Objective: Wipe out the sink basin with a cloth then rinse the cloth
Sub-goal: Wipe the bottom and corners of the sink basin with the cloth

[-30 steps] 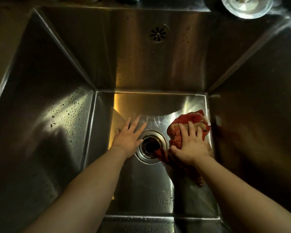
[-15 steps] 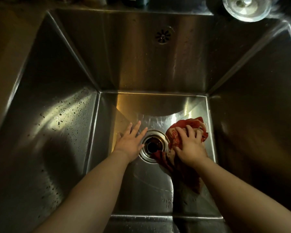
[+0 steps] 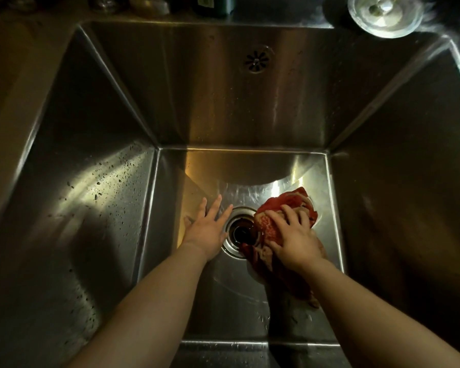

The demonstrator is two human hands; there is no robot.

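A deep stainless steel sink basin point(image 3: 96, 197) fills the view, with a round drain point(image 3: 240, 232) in the middle of its floor. A crumpled red cloth point(image 3: 270, 227) lies on the floor just right of the drain, one edge overlapping the drain rim. My right hand point(image 3: 295, 237) presses down on the cloth with fingers spread over it. My left hand point(image 3: 206, 229) rests flat on the floor left of the drain, fingers apart, holding nothing.
An overflow grille point(image 3: 256, 61) sits high on the back wall. A round metal lid or strainer point(image 3: 385, 14) lies on the rim at the back right. Bottles and jars stand along the back ledge point(image 3: 210, 5). Water droplets speckle the left wall.
My right hand has slid the cloth leftward, from near the right wall toward the drain, so it now overlaps the drain rim. My left hand stays flat beside the drain.
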